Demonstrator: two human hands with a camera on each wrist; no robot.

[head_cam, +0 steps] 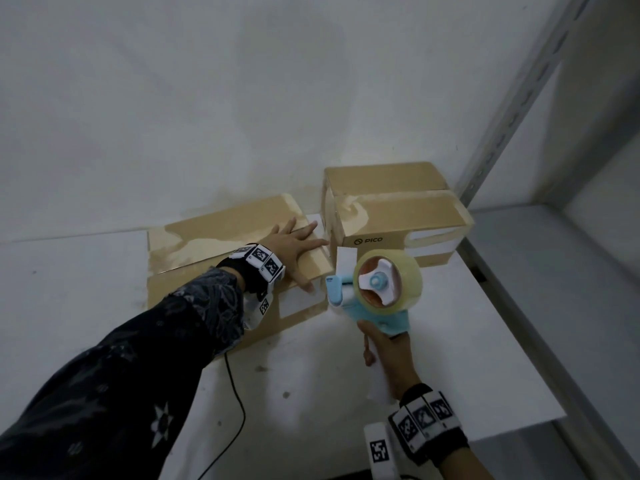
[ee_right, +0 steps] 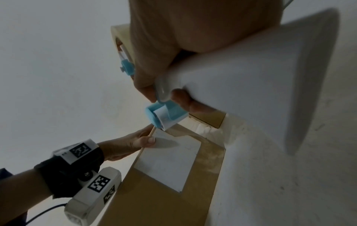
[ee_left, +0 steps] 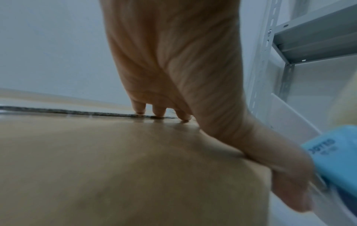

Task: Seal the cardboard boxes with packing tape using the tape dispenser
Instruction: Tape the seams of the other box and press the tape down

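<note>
A low cardboard box (head_cam: 207, 237) lies on the white table (head_cam: 433, 358). My left hand (head_cam: 294, 247) presses flat on its right end, fingers straight, fingertips (ee_left: 159, 112) at the flap seam (ee_left: 77, 112). My right hand (head_cam: 391, 355) grips the white handle of a light-blue tape dispenser (head_cam: 374, 299) carrying a clear tape roll (head_cam: 398, 278), held just right of that box's end. In the right wrist view the dispenser's front roller (ee_right: 164, 117) hovers at the box's (ee_right: 173, 191) top corner, beside my left thumb (ee_right: 148, 140).
Two stacked cardboard boxes (head_cam: 398, 216), glossy with tape, stand at the back right by the wall. A grey metal shelf post (head_cam: 512, 109) rises on the right. A black cable (head_cam: 235, 410) runs over the table's front.
</note>
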